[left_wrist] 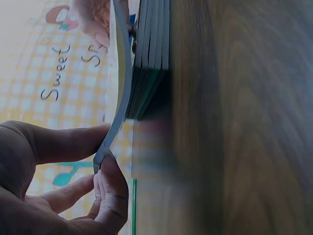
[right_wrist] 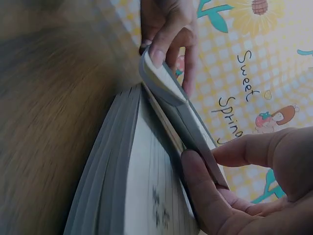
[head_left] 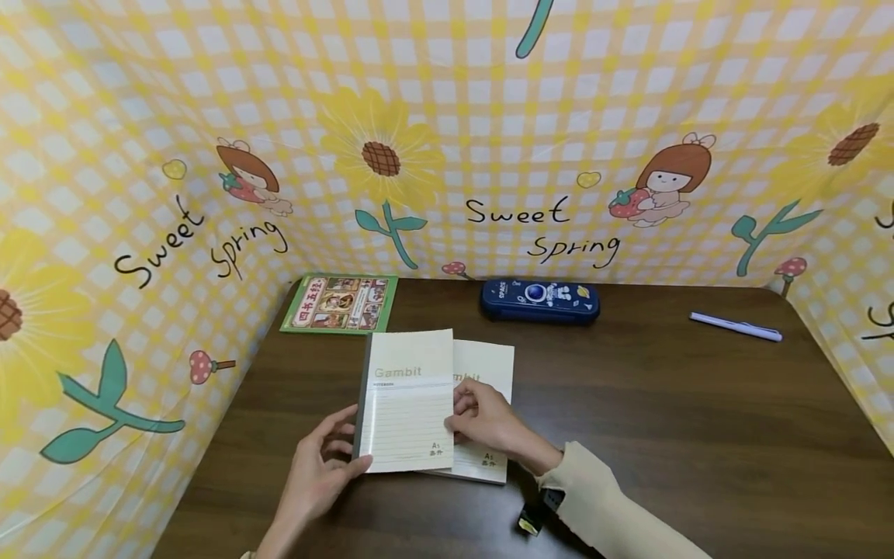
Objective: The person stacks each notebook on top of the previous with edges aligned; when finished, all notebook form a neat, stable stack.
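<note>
Both my hands hold a cream notebook (head_left: 410, 411) with "Gambit" on its cover and a dark spine, raised over a stack of similar notebooks (head_left: 493, 359). At its lower left, my left hand (head_left: 316, 470) pinches the spine edge between thumb and fingers. My right hand (head_left: 489, 419) grips the right edge, thumb on the cover and fingers at the back. In the left wrist view the held notebook (left_wrist: 122, 83) bends slightly, beside the dark spines of the stack (left_wrist: 152, 39). The right wrist view shows it tilted above the top notebook (right_wrist: 146, 181) of the pile.
A green picture book (head_left: 340, 304) lies at the back left of the brown table (head_left: 663, 435). A dark blue space-themed pencil case (head_left: 540, 301) stands at the back middle, and a lilac pen (head_left: 736, 326) lies at the back right. Yellow checked cloth (head_left: 475, 140) encloses the back and sides.
</note>
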Demonstrator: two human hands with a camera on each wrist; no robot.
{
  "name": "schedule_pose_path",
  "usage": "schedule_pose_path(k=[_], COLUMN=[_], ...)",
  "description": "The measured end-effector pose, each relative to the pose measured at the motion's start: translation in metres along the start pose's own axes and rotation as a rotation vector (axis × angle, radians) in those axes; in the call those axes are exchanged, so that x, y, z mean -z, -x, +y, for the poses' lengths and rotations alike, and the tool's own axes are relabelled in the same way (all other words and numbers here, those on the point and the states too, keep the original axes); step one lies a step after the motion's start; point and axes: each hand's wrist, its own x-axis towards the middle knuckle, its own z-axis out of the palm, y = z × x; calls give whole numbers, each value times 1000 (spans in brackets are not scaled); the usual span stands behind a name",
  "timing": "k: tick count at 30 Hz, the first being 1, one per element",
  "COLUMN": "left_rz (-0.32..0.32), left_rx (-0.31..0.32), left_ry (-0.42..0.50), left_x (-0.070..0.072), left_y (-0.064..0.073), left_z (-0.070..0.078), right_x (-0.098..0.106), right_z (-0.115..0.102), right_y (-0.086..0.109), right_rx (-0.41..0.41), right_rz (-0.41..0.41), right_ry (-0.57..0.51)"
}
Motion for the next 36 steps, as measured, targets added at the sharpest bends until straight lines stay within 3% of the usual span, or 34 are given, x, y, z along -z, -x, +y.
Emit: schedule_pose_path(k=[8,16,22,36], left_rz=[-58,-75,-88,-102], left_rx=[-5,-27,-57,-102], left_ry=[-17,-22,-34,-84], left_x=[-19,-35,-46,-60], left_y=[-7,-12,-15,-21], left_z=[9,17,23,31], right_x=[19,35,45,56], right_z=[8,11,14,19], right_y=[19,36,45,52], right_rx=[18,69,89,51], right_rz=[70,154,185,214], right_ry=[85,343,398,582])
